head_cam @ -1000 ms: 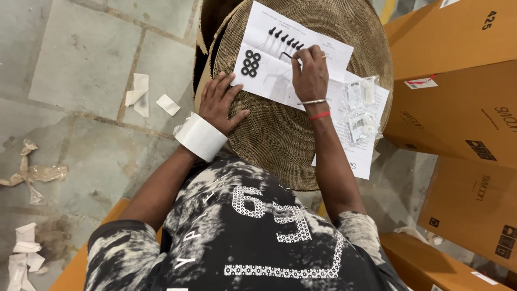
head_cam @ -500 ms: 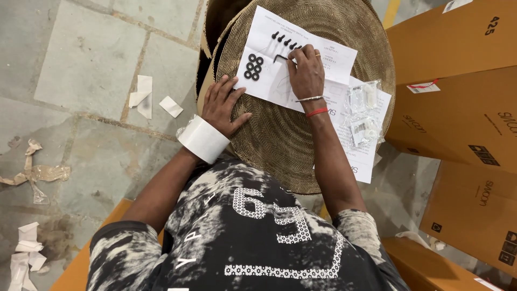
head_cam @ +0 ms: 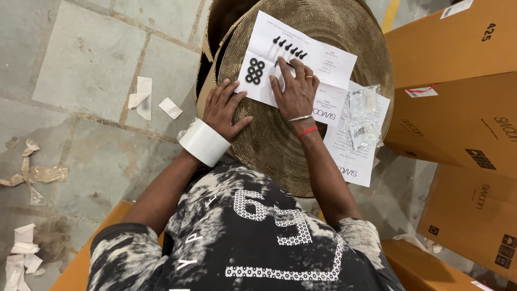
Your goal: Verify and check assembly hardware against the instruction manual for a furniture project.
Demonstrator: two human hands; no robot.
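We pin the white sheet (head_cam: 291, 64) flat on the cardboard roll (head_cam: 323, 134): right hand (head_cam: 295, 91) splayed beside the black screws (head_cam: 288, 47), left hand (head_cam: 226, 110) open, holding nothing.

The scene is evenly and fairly brightly lit by soft, diffuse light with no visible source. Shadows are faint: only a thin, soft one lies under the right hand (head_cam: 295, 89) on the white sheet of paper (head_cam: 318, 59), and the deepest dark sits in the hollow just left of that sheet, behind the round corrugated cardboard surface (head_cam: 280, 145). The sheet is the brightest area yet keeps its detail, without blown highlights. To the right of it, clear plastic bags (head_cam: 362, 116) show small glints. Focus is sharp across the frame, with no motion blur. Straight edges far from the sheet bow slightly, suggesting wide-angle distortion.
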